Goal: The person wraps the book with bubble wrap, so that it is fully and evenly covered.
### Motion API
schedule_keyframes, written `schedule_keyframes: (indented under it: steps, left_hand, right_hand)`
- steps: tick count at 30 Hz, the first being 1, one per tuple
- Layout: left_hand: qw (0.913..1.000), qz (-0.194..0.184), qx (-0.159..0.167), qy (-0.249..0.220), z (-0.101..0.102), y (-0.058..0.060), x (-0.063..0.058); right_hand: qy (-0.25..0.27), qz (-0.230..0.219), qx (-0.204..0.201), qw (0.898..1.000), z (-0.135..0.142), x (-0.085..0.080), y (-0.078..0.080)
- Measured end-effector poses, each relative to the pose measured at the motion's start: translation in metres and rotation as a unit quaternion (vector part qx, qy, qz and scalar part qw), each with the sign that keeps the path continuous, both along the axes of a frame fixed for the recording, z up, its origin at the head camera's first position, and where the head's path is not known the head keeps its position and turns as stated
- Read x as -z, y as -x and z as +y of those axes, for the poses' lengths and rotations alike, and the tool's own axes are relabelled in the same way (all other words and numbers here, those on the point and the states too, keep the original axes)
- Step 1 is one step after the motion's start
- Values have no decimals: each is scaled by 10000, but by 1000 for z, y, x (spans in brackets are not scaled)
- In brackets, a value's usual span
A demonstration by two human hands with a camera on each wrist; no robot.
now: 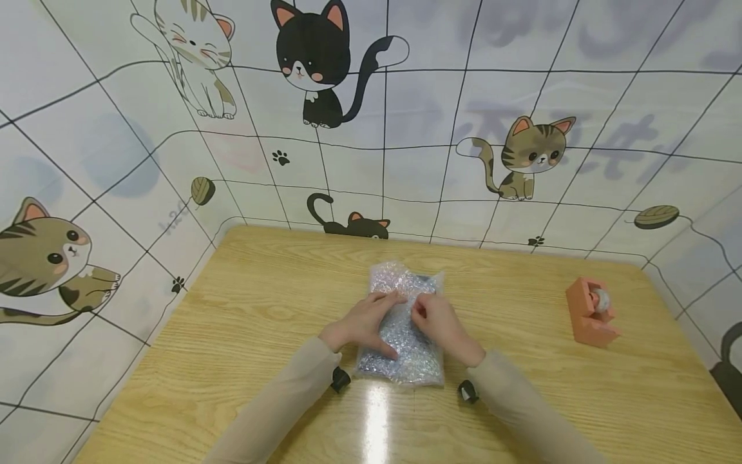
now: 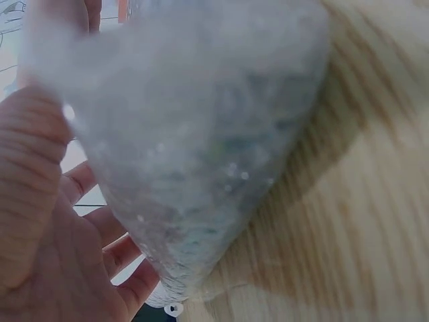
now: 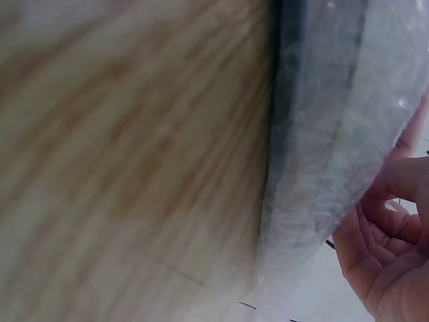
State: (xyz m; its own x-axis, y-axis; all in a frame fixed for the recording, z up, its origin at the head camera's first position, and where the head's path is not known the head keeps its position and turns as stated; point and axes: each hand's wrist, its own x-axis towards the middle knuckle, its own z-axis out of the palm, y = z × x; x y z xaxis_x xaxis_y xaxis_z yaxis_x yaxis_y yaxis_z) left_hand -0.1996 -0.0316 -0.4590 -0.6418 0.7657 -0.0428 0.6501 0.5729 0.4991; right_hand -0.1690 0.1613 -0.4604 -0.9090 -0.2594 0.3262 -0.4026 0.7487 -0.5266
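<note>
A flat parcel in clear bubble wrap (image 1: 400,332) lies on the wooden table in the head view, something bluish-grey showing through it. On its left part rests my left hand (image 1: 365,322), fingers spread and thumb stretched toward the parcel's near half. My right hand (image 1: 442,325) is on the upper right part, its fingers curled and thumb and forefinger pinched together at the wrap's surface. Seen from the right wrist, the curled right hand (image 3: 392,248) sits behind the wrapped edge (image 3: 328,154), which hides its fingertips. In the left wrist view, the left hand (image 2: 60,221) lies along the wrap (image 2: 194,147).
An orange tape dispenser (image 1: 591,316) with a roll in it stands at the right of the table (image 1: 278,277). Behind and at the left, a cat-patterned cloth (image 1: 417,174) borders the table. Dark wrist cameras (image 1: 341,379) sit under both sleeves.
</note>
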Motion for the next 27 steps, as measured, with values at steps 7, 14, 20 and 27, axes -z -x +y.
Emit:
schedule_keyframes:
  steps: [7, 14, 20, 27]
  left_hand:
    - [10000, -31, 19, 63, 0, -1, -1]
    - [9999, -10, 104, 72, 0, 0, -1]
    - [9997, 59, 146, 198, 0, 0, 0]
    - [9991, 214, 217, 305, 0, 0, -2]
  right_hand:
    - [-598, 270, -341, 9973, -1, -1, -2]
    - [-623, 285, -534, 9962, 1, 1, -3]
    - [-622, 287, -675, 9954, 4, 2, -4]
    - [-834, 442, -704, 9930, 2, 1, -7]
